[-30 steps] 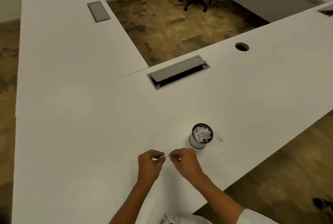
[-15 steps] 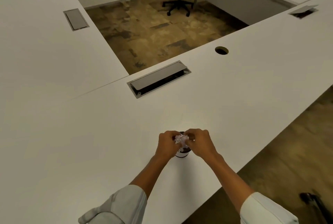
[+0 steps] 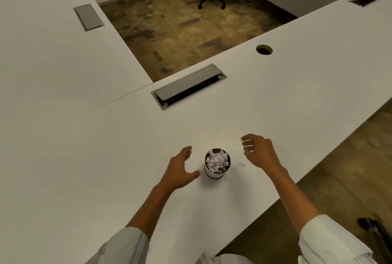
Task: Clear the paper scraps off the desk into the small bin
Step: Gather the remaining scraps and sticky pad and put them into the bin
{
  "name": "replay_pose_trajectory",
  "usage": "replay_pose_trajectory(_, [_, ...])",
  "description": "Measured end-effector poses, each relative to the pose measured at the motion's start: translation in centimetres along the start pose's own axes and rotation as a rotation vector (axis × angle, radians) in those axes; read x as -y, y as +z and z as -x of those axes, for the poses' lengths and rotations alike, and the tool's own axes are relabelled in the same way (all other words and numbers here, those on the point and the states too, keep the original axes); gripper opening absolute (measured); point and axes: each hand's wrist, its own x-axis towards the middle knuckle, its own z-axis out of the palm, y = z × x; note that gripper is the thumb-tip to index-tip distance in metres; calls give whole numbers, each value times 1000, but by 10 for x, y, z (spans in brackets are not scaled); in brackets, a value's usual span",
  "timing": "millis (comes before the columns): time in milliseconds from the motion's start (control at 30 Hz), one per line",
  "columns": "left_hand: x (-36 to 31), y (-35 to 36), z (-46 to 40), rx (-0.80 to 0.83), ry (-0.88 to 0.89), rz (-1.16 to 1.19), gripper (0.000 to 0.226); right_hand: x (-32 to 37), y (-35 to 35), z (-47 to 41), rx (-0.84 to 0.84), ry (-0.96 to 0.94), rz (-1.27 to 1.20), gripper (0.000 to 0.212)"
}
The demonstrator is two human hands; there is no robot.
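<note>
While a small round bin (image 3: 217, 168) stands upright on a wide white desk (image 3: 106, 157), a person's two bare hands hover on either side of it, seen from above. Crumpled white paper scraps (image 3: 218, 160) fill the bin up to its rim. To the left of the bin, the left hand (image 3: 179, 170) is spread wide, fingers apart and thumb pointing toward the bin wall, close to it but not touching, and it holds nothing. To the right of the bin, the right hand (image 3: 259, 152) is loosely splayed with curled fingers, also holding nothing. One tiny paper scrap (image 3: 241, 164) lies flat on the desk just right of the bin, between it and the right hand. Beyond the bin, farther from the person, a grey cable hatch (image 3: 188, 86) is set into the desk with its lid partly raised, and a round cable hole (image 3: 264, 49) sits farther right.
</note>
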Motion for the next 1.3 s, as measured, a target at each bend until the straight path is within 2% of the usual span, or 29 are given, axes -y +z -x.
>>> replay_pose_trajectory(100, [39,-12,23,-32,-94,-131,94,-44,10,-1,21,90,70,40])
replay_pose_trajectory(200, [78,-23,53,-31,-194,-244,93,-77,38,7,177,62,215,56])
replay_pose_trajectory(267, [99,-29,74,-21,-268,-277,97,-87,60,15,251,5,328,58])
replay_pose_trajectory(367, [123,-34,108,17,-354,-336,106,-90,88,33,167,-85,420,49])
replay_pose_trajectory(533, [139,-28,155,21,-306,-391,121,-84,125,68,108,-224,432,48])
replay_pose_trajectory(800, [143,-19,193,63,-258,-415,130,-59,183,119,209,-317,418,62])
replay_pose_trajectory(1133, [163,-15,225,94,-242,-506,130,-1,250,174,518,-619,544,71])
replay_pose_trajectory(1300, [172,-4,249,36,-258,-489,121,13,275,200,673,-795,634,75])
